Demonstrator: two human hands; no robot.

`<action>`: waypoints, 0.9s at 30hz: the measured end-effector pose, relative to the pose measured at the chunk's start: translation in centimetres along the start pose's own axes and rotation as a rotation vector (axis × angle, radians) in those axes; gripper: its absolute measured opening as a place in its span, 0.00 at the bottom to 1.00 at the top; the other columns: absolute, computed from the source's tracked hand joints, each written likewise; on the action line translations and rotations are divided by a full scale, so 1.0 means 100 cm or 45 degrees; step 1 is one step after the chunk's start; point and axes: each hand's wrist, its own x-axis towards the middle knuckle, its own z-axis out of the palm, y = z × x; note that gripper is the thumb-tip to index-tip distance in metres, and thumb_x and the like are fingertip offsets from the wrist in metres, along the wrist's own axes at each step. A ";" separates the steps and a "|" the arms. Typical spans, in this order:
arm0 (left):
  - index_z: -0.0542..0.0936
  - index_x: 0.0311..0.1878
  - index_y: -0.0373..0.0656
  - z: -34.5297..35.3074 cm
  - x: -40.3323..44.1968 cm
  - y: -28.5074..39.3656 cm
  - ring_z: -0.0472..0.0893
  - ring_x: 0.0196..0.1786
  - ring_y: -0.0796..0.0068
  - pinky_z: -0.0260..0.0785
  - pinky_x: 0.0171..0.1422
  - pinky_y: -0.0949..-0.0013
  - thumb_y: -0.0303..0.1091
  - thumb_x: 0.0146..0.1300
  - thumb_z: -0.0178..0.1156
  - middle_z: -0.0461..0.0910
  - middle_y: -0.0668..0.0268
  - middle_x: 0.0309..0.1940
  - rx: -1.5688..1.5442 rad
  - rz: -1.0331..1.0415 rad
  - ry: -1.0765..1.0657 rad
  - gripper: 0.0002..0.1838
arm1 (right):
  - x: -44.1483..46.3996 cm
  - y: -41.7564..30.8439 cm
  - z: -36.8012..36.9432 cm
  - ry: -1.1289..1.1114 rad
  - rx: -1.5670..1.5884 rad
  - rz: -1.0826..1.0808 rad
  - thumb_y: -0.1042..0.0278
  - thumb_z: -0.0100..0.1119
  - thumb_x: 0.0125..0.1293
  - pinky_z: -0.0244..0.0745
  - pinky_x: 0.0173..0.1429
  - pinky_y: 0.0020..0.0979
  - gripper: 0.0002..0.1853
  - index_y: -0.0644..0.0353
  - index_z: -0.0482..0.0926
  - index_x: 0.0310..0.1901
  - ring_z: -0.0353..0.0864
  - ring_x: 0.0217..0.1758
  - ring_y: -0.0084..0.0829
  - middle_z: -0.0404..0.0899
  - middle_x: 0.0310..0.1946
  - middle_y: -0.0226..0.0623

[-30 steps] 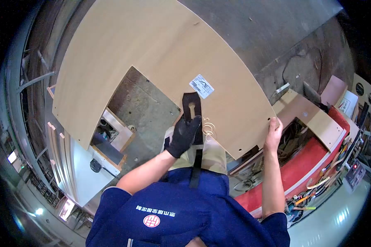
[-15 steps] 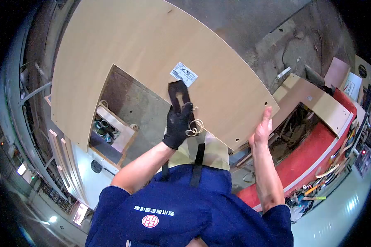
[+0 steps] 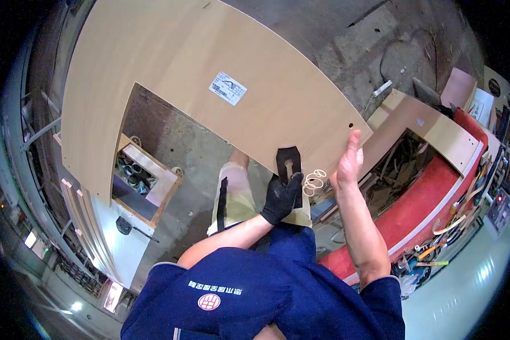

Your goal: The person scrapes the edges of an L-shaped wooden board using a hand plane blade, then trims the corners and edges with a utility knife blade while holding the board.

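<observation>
A large pale wooden panel (image 3: pixel 209 51) with a curved outer edge and a cut-out spreads before me. On it is a white printed label (image 3: pixel 228 88). My left hand (image 3: pixel 283 195), in a black glove, is closed round a dark slotted tool (image 3: pixel 289 160), like a hand plane, at the panel's near edge. Curled thin shavings (image 3: pixel 314 182) hang beside the tool. Bare, my right hand (image 3: pixel 348 161) grips the panel's right corner, thumb up by a small hole; its other fingers are mostly hidden.
At the right are a red curved piece (image 3: pixel 402 215), another cut-out panel (image 3: pixel 436 127) and a heap of tools (image 3: pixel 430 255). To the left stand long strips (image 3: pixel 88 226), a white board (image 3: pixel 122 243) and a wooden frame (image 3: pixel 167 190) on the floor.
The panel and its label have shifted left in view. My left hand and the dark tool have moved to the right and nearer my body, away from the label. The curled shavings have swung to the tool's right.
</observation>
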 end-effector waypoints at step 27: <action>0.82 0.42 0.37 -0.157 -0.029 0.048 0.84 0.29 0.73 0.77 0.34 0.68 0.46 0.79 0.54 0.84 0.62 0.30 -0.250 0.220 0.226 0.20 | -0.039 -0.010 -0.172 -0.276 -0.865 0.233 0.61 0.68 0.70 0.75 0.39 0.26 0.17 0.63 0.78 0.53 0.76 0.33 0.23 0.77 0.35 0.28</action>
